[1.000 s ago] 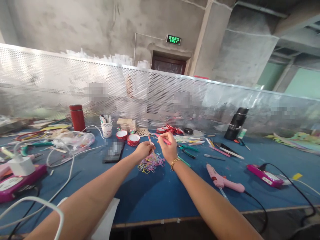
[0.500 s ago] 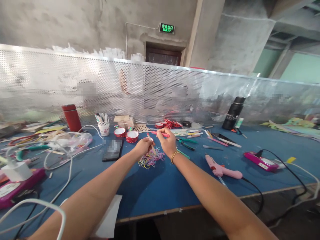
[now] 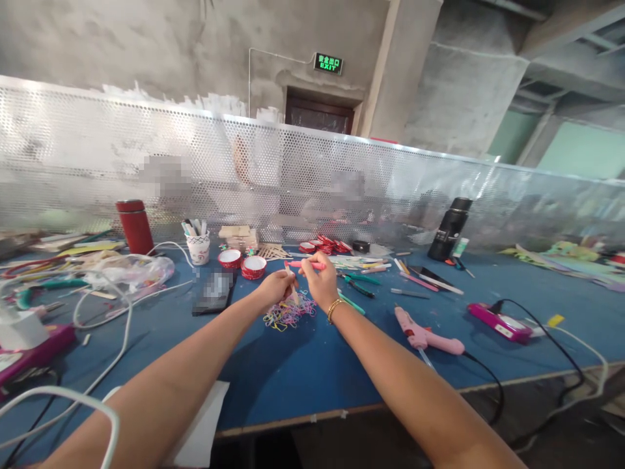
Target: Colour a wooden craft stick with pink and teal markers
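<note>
My left hand [image 3: 276,288] pinches a flat wooden craft stick [image 3: 295,296], held upright with its lower end over a heap of coloured rubber bands [image 3: 288,315]. In my right hand [image 3: 320,285], the fingers are closed around a slim red-pink marker pen [image 3: 318,266]. The pen lies nearly level and points left, its tip at the upper end of the stick. Whether the tip touches the wood is too small to tell. The rubber bands lie loose on the blue table [image 3: 273,381] below both hands.
Two red tape rolls [image 3: 253,267], a phone [image 3: 215,291] and a paper cup of pens [image 3: 198,247] stand left of my hands. Green pliers [image 3: 360,285], a pink glue gun [image 3: 424,335] and a black bottle [image 3: 449,231] are rightward. Cables [image 3: 127,326] cross the left side.
The pen has shifted left relative to the stick, bringing its tip to the stick's upper end. Both hands keep their grips. The whole view has turned slightly.
</note>
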`<state>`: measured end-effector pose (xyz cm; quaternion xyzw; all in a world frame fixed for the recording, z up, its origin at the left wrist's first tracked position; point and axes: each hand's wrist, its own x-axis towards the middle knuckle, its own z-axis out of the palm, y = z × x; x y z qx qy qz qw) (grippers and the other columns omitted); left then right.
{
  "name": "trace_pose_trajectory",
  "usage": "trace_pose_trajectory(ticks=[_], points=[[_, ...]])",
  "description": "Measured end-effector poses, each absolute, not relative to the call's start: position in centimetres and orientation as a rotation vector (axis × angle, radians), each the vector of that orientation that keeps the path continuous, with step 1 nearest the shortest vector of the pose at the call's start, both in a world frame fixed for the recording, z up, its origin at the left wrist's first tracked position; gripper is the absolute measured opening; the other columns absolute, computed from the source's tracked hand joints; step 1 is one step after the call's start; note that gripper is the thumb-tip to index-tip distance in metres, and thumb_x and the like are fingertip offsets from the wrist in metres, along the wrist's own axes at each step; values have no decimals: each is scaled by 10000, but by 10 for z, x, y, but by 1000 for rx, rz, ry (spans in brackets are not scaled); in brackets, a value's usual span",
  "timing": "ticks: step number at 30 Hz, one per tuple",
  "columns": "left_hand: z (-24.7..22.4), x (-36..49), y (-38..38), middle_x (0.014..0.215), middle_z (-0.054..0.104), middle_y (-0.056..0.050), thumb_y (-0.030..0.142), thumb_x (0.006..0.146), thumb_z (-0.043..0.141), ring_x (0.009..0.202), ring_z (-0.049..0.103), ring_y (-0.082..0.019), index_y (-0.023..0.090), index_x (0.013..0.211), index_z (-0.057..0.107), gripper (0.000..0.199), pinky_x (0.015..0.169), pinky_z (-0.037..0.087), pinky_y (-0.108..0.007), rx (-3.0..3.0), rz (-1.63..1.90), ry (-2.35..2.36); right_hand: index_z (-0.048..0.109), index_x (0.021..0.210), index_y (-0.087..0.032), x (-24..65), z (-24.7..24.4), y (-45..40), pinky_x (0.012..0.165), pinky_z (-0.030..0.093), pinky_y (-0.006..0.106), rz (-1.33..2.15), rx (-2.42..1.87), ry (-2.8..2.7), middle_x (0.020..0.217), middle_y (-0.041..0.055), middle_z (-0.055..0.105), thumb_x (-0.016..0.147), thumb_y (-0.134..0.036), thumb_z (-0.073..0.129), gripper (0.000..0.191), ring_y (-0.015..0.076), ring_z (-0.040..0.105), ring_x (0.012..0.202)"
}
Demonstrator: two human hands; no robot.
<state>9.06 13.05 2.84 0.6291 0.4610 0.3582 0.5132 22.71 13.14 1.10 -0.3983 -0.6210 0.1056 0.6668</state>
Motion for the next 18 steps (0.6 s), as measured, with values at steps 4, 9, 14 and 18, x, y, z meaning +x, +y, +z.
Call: trace_pose_trajectory(ticks=[4,9,14,18], points=[[27,91,130,369,390,54,220,950,369,322,291,-68,158,676,536,327,397,183,-207,1538,829,1094,494,709,-233,227,10,131,700,471,295,241,-912,-1411,649,0,652,877,-373,540,223,182,617,673],[28,91,128,373,390,58,236,948,389,320,291,-69,160,692,537,305,399,186,-208,1555,840,1103,491,703,-233,226,12,130,702,463,294,216,-905,-1417,644,-5,648,875,-366,544,224,177,608,659],[29,92,127,370,386,52,204,947,369,341,301,-70,155,659,535,336,416,208,-206,1565,872,1150,492,703,-234,229,12,132,706,468,293,220,-899,-1378,642,-10,645,874,-358,543,217,174,612,654],[29,92,127,384,396,47,199,928,396,359,320,-74,153,651,541,317,432,231,-208,1577,889,1150,494,696,-236,229,11,133,703,470,293,240,-889,-1392,638,-10,641,871,-359,547,221,177,612,659]])
